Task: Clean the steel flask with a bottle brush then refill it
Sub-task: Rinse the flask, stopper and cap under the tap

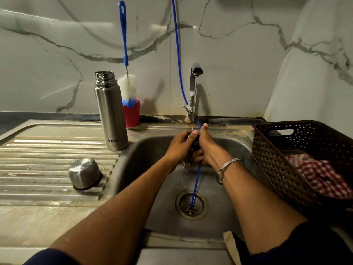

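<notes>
The steel flask point(111, 113) stands upright and uncapped on the drainboard left of the sink. Its steel cup lid point(85, 174) lies upside down on the ribs nearer me. Behind the flask, the bottle brush point(127, 87) with a blue handle rests bristles-down in a red cup point(132, 114). Over the sink basin, my left hand point(179, 145) and my right hand point(205, 148) together grip a small black stopper point(194, 143) under the running stream from the tap point(194, 88). The stopper is mostly hidden by my fingers.
A thin blue hose point(178, 54) hangs from above, passes my hands and ends in the drain point(192, 204). A dark woven basket point(298, 159) with a red checked cloth point(317, 175) sits on the right rim. Marble wall behind.
</notes>
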